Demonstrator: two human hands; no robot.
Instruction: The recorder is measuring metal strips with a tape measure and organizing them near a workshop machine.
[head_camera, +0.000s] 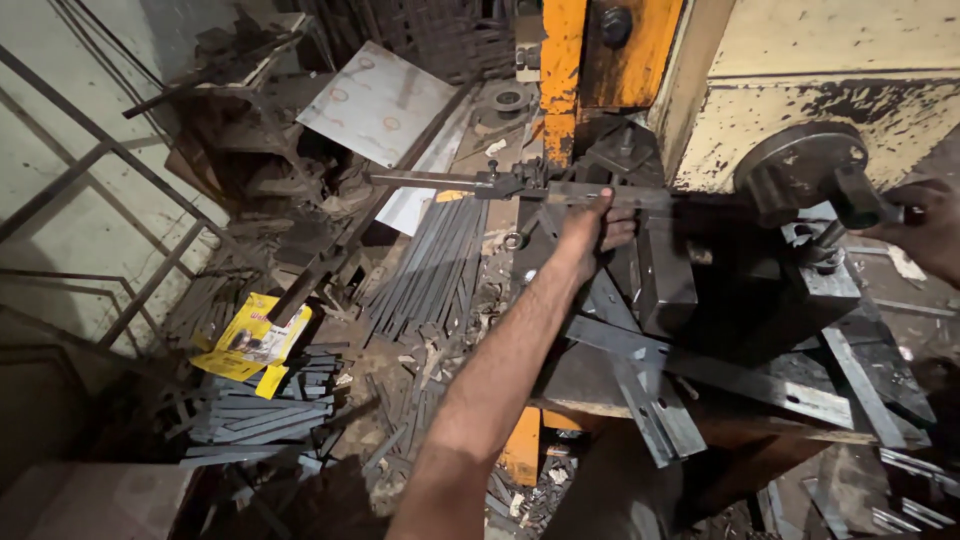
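My left hand (594, 226) reaches forward and grips a long flat steel strip (440, 181) that lies across the bed of an orange and cream press machine (612, 60). The strip sticks out to the left past the machine. My right hand (928, 228) is at the right edge of the view, closed on a dark knob (862, 198) beside a round grey handwheel (800, 165). Several cut metal strips (650, 395) lie on the dark machine table below my left arm.
A heap of flat steel strips (432, 265) lies on the floor left of the machine, with more strips (255, 420) nearer me. A yellow packet (252, 340) rests among them. A metal sheet (378, 100) leans at the back. A railing (110, 210) runs along the left wall.
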